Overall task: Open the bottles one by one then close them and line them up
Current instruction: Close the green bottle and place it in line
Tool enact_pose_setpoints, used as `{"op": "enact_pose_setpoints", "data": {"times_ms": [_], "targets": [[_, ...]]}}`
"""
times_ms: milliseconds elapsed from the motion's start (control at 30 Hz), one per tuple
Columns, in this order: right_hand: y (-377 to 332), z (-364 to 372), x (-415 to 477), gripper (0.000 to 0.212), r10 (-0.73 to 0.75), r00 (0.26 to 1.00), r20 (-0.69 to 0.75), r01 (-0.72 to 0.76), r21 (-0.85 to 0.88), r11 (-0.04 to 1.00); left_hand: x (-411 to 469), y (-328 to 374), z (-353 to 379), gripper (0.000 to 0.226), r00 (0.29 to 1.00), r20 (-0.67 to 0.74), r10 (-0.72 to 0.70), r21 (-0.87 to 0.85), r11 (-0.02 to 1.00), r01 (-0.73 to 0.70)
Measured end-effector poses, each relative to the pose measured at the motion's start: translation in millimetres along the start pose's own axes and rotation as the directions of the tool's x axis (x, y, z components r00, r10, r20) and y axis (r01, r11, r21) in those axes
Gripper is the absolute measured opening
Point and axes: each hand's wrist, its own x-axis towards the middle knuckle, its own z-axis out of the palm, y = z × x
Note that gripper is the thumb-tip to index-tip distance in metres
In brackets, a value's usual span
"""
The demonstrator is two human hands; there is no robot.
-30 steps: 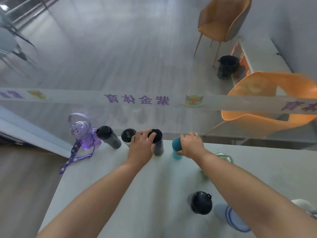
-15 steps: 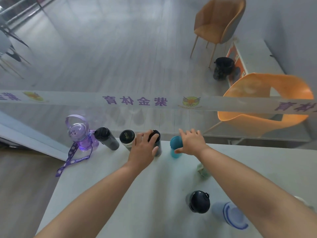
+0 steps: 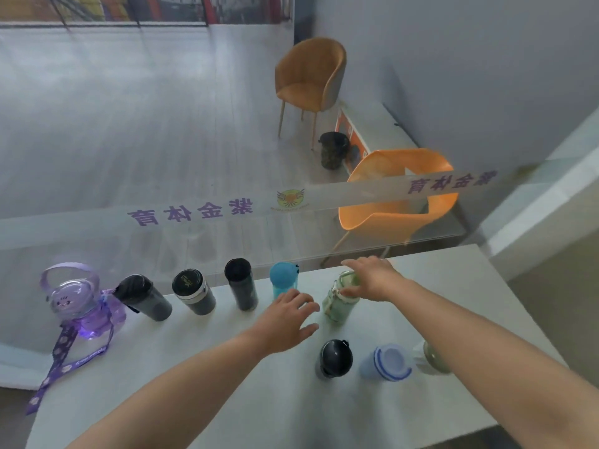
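Along the far edge of the white table (image 3: 201, 377) stands a row: a purple bear-shaped bottle (image 3: 81, 299) with a strap, a black tumbler (image 3: 142, 296), a dark flask with a silver ring (image 3: 193, 291), a tall black bottle (image 3: 241, 283) and a teal bottle (image 3: 282, 280). To their right stands a pale green bottle (image 3: 340, 299). My right hand (image 3: 372, 278) rests on its lid with fingers around the top. My left hand (image 3: 287, 322) hovers open just left of it, holding nothing. All visible lids are on.
Nearer me stand a black-lidded bottle (image 3: 334, 358), a light blue bottle (image 3: 387, 362) and a green one (image 3: 436, 358) partly hidden by my right arm. A glass partition rises at the table's far edge; orange chairs (image 3: 398, 202) and a bin (image 3: 334, 150) lie beyond.
My left hand let go of the tall black bottle and moved right. My right hand left the teal bottle and went to the pale green bottle's lid. The view swung right.
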Motion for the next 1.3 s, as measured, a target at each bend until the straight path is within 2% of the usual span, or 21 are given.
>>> {"op": "enact_pose_setpoints", "data": {"times_ms": [100,167,367,500,633,700,833,967,1133,1300], "targets": [[6,15,-11,0.083,0.025,0.999,0.028,-0.027,0.063,0.998,-3,16,7,0.044,0.996,0.072,0.047,-0.001,0.999,-0.047],[7,22,-11,0.083,0.037,0.998,0.052,-0.043,0.121,0.992,-7,21,10,0.044,0.997,0.078,0.021,0.009,1.000,-0.022],[7,24,2,0.080,-0.012,0.999,0.042,0.007,0.125,0.992,-7,11,7,0.039,0.973,0.022,-0.231,0.104,0.968,0.228],[18,19,11,0.079,-0.090,0.994,0.068,0.079,0.160,0.984,9,0,-7,0.045,0.908,0.046,-0.416,0.138,0.903,0.407],[22,4,25,0.078,-0.145,0.989,-0.001,0.142,0.181,0.973,29,-5,-12,0.048,0.837,0.099,-0.537,0.128,0.842,0.525],[22,-7,34,0.077,-0.169,0.985,-0.042,0.173,0.194,0.966,35,-7,-10,0.048,0.814,0.123,-0.567,0.126,0.823,0.554],[17,-22,53,0.075,-0.247,0.966,-0.073,0.253,0.076,0.965,42,-8,-4,0.050,0.767,0.154,-0.623,0.133,0.782,0.609],[13,-15,70,0.067,-0.274,0.958,-0.089,0.278,0.047,0.959,42,-8,2,0.054,0.732,0.173,-0.658,0.137,0.753,0.644],[12,-3,83,0.065,-0.263,0.958,-0.117,0.273,0.078,0.959,41,-6,5,0.056,0.706,0.178,-0.686,0.111,0.727,0.678],[15,-2,88,0.070,-0.270,0.953,-0.141,0.281,0.065,0.958,39,-2,6,0.060,0.719,0.168,-0.674,0.103,0.738,0.668]]}}
